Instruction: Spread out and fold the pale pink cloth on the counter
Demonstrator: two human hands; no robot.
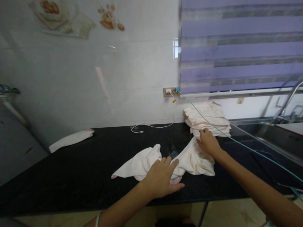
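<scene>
1. Lying far left on the black tabletop (71, 170), a folded cloth (71, 140) sits against the wall — set apart from the rest.
2. The left hand (161, 179) lies flat, fingers spread, on the crumpled pale cloth (142, 162) at mid-tabletop, apparently pinning it so it cannot slide.
3. The right hand (208, 142) pinches the same cloth's far edge, seemingly to draw it taut.
4. Just behind that hand, a stack of folded cloths (208, 118) rests by the wall.
5. A teal cable (236, 142) runs from the wall socket (170, 92) across the stack; a white cable (151, 126) lies below.
6. A steel sink (272, 135) sits far right — no readable writing anywhere.
</scene>
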